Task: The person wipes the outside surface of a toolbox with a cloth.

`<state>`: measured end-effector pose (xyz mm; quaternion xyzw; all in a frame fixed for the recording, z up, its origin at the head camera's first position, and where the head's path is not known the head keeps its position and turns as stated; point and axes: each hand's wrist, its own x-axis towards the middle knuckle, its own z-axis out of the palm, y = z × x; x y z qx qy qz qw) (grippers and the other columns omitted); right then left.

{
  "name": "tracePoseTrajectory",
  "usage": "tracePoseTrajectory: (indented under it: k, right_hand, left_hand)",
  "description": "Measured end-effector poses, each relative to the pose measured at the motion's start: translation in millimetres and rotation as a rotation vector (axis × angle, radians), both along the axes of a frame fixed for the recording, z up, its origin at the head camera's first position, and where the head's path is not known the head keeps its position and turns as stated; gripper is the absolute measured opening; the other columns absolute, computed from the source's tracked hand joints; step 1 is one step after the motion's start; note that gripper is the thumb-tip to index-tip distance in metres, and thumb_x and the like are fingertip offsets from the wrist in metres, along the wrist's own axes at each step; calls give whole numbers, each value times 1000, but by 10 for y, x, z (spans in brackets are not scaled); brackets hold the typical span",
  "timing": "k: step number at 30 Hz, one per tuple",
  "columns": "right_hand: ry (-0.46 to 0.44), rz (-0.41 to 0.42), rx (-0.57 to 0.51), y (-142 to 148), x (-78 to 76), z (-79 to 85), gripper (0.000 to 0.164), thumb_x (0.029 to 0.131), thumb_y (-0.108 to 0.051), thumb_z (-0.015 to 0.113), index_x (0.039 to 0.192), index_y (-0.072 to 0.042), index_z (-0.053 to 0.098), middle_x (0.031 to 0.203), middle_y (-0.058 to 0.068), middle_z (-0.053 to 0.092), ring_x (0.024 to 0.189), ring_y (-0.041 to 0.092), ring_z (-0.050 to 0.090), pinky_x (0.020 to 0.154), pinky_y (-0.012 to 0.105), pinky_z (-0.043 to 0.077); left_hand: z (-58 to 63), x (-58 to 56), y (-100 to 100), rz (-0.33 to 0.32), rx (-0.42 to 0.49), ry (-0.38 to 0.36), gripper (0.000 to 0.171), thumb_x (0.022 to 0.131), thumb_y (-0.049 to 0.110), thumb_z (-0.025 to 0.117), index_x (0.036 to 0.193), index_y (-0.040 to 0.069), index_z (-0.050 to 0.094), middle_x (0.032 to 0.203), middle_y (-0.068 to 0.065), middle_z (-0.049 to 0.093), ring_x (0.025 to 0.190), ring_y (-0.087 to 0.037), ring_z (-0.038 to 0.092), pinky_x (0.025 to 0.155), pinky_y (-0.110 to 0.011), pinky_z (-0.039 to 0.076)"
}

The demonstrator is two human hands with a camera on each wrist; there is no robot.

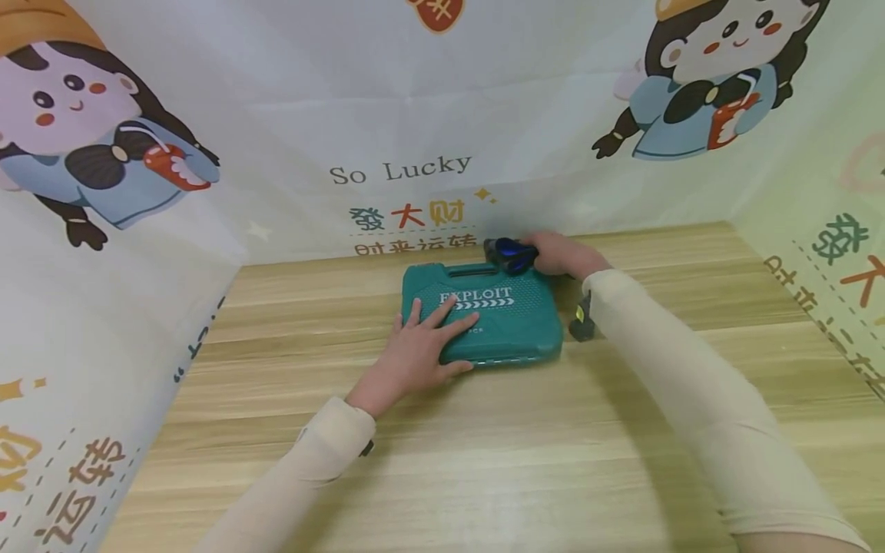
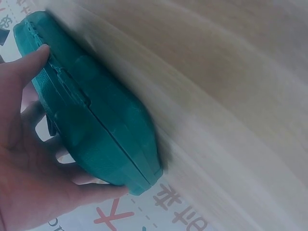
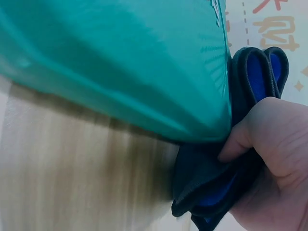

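Observation:
A teal plastic carrying case (image 1: 515, 330) marked EXPLOIT lies flat on the wooden table, its handle side toward the back wall. My left hand (image 1: 415, 349) rests on the lid with fingers spread. In the left wrist view the thumb of the left hand (image 2: 29, 159) touches the latch side of the case (image 2: 110, 115). Behind the case's back right corner, my right hand (image 1: 558, 255) grips a folded black cloth with blue lining (image 1: 512, 255). Seen from the right wrist, the right hand (image 3: 279, 149) pinches this cloth (image 3: 207, 187) close against the case's edge.
A white printed cloth backdrop (image 1: 408, 100) with cartoon figures and lettering rises behind the table and along both sides. Bare wood of the tabletop (image 1: 498, 461) extends in front of the case and to its left and right.

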<state>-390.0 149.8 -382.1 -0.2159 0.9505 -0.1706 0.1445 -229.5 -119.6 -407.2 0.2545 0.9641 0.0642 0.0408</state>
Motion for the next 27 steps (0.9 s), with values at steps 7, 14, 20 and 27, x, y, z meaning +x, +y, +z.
tracePoseTrajectory:
  k: [7,14,20,27]
  right_hand:
    - [-68,-46,-121,115,100,-71,68,89,11,42,156,3,32,154,30,35,137,42,38,112,54,29]
    - [-47,-70,-211,183,267,-173,70,90,9,38,158,8,20,154,35,31,141,47,32,113,56,27]
    - [-7,-70,-285,240,396,-275,70,90,7,39,156,13,15,152,38,30,139,49,34,113,57,26]
    - [7,-76,-324,309,567,-355,70,94,5,43,155,15,11,148,42,33,123,48,47,109,58,33]
  left_hand:
    - [9,-2,-1,2,-6,6,76,95,60,62,161,38,31,168,-5,16,141,-61,13,107,-74,21]
    - [0,-11,-9,9,-20,-7,76,95,61,61,161,39,29,168,-4,14,142,-60,12,107,-73,21]
    - [-7,-9,-15,7,-4,-14,76,96,61,61,161,38,29,168,-4,14,143,-60,11,107,-73,21]
    - [-24,-5,-10,-3,11,6,75,96,60,61,161,38,31,168,-5,16,142,-60,12,106,-73,22]
